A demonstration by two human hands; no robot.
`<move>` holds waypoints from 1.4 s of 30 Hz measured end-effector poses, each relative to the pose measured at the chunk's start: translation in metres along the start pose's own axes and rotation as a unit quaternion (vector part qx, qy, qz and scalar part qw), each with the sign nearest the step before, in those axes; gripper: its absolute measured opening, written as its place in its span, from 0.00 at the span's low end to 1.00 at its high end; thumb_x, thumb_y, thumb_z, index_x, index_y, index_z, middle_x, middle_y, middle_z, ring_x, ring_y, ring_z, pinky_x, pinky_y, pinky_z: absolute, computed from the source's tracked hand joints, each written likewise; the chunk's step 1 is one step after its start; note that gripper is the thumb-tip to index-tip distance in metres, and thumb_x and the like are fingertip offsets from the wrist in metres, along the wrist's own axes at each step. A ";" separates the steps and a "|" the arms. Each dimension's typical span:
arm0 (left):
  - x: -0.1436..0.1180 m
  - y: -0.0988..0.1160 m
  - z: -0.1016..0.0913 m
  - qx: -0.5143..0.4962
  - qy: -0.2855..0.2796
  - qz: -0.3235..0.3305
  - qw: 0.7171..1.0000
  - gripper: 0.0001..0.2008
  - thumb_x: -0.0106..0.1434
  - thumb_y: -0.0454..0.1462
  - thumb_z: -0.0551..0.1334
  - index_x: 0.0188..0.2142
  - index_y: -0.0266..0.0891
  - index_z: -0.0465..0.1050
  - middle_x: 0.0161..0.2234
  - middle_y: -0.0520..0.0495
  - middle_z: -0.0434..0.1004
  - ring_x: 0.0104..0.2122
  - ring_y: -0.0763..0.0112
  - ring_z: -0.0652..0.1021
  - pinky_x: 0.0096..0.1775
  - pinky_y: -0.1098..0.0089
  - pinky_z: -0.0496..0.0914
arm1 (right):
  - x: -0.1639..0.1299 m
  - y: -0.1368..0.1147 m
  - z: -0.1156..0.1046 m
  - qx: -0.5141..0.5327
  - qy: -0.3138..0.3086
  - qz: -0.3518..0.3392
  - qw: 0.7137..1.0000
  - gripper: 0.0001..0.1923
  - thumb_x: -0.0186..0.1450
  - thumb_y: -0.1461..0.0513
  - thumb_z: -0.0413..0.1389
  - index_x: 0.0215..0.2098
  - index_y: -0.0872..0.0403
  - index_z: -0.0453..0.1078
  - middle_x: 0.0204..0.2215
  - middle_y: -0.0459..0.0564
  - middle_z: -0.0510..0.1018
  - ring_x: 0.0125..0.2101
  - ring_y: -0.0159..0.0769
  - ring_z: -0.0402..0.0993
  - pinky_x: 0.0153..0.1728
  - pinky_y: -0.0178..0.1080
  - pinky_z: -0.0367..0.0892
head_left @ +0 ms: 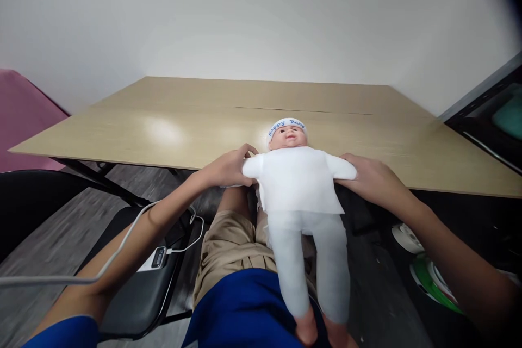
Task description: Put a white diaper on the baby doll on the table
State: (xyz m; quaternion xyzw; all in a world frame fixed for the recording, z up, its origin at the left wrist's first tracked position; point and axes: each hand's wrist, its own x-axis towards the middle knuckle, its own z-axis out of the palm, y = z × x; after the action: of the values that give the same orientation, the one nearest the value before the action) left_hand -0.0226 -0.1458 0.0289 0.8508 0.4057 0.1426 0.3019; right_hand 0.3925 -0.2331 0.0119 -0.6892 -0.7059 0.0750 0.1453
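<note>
A baby doll (299, 190) in a white shirt and white trousers is held up in front of me, its head with a white "Happy Baby" headband at the table's near edge, its bare feet down by my lap. My left hand (228, 167) grips the doll's arm on the left side. My right hand (369, 176) grips the arm on the right side. The doll's hands are hidden inside my fingers.
A long light wooden table (171, 130) stands ahead against a white wall. A black chair (138, 293) at my left carries a small device with a white cable (157, 257). Dark floor and a green-and-white object (432, 280) lie at the right. A pink surface (20, 119) is far left.
</note>
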 end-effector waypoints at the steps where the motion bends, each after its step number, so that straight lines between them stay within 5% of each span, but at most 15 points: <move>1: 0.007 -0.006 -0.001 0.000 -0.004 0.000 1.000 0.40 0.57 0.46 0.75 0.66 0.38 0.68 0.58 0.38 0.82 0.50 0.52 0.83 0.48 0.61 0.73 | 0.005 0.004 0.007 0.000 -0.005 -0.001 1.000 0.21 0.72 0.44 0.62 0.52 0.48 0.83 0.48 0.50 0.88 0.44 0.46 0.83 0.38 0.36 0.60; 8: 0.035 -0.041 -0.016 0.027 -0.021 -0.014 0.999 0.42 0.55 0.51 0.77 0.64 0.34 0.70 0.59 0.35 0.83 0.52 0.50 0.83 0.48 0.61 0.72 | 0.035 0.022 0.037 0.012 0.006 0.007 1.000 0.22 0.74 0.45 0.61 0.55 0.50 0.81 0.49 0.52 0.87 0.47 0.47 0.81 0.41 0.37 0.60; 16: 0.036 -0.075 -0.033 0.205 -0.014 -0.035 0.978 0.31 0.72 0.60 0.65 0.57 0.36 0.75 0.50 0.35 0.85 0.42 0.53 0.80 0.42 0.63 0.64 | 0.049 0.030 0.052 0.006 0.063 0.018 0.998 0.31 0.76 0.37 0.55 0.57 0.52 0.79 0.51 0.62 0.86 0.48 0.54 0.80 0.44 0.43 0.60; 24: 0.050 -0.112 -0.046 0.142 -0.003 -0.035 0.989 0.31 0.74 0.65 0.64 0.50 0.39 0.73 0.44 0.42 0.82 0.38 0.60 0.77 0.42 0.65 0.62 | 0.081 0.048 0.071 0.009 0.069 0.031 0.997 0.31 0.74 0.33 0.55 0.48 0.51 0.75 0.45 0.61 0.85 0.43 0.52 0.77 0.43 0.44 0.59; 31: 0.085 -0.142 -0.046 0.126 0.046 -0.012 0.991 0.32 0.71 0.67 0.65 0.47 0.41 0.72 0.37 0.46 0.80 0.36 0.60 0.76 0.40 0.65 0.62 | 0.133 0.078 0.076 0.077 0.049 -0.030 0.995 0.39 0.67 0.36 0.58 0.65 0.52 0.71 0.54 0.64 0.84 0.47 0.58 0.80 0.48 0.49 0.70; 37: 0.104 -0.167 -0.044 0.104 0.098 0.013 0.990 0.33 0.66 0.69 0.68 0.42 0.43 0.70 0.34 0.47 0.79 0.33 0.59 0.77 0.38 0.62 0.64 | 0.161 0.100 0.079 0.085 0.031 -0.049 0.995 0.38 0.67 0.30 0.58 0.62 0.44 0.73 0.53 0.59 0.85 0.48 0.61 0.83 0.52 0.59 0.78; 42: 0.121 -0.181 -0.052 0.100 0.108 0.029 0.989 0.33 0.65 0.69 0.69 0.41 0.44 0.70 0.32 0.48 0.78 0.32 0.60 0.77 0.37 0.63 0.65 | 0.186 0.103 0.082 0.087 0.039 -0.065 0.993 0.41 0.67 0.27 0.58 0.58 0.48 0.76 0.52 0.59 0.85 0.48 0.56 0.82 0.52 0.54 0.75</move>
State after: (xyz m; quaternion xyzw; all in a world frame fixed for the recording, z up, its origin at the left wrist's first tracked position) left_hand -0.0812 0.0574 -0.0448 0.8679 0.4233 0.2009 0.1652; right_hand 0.4638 -0.0359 -0.0784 -0.6288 -0.7341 0.0995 0.2360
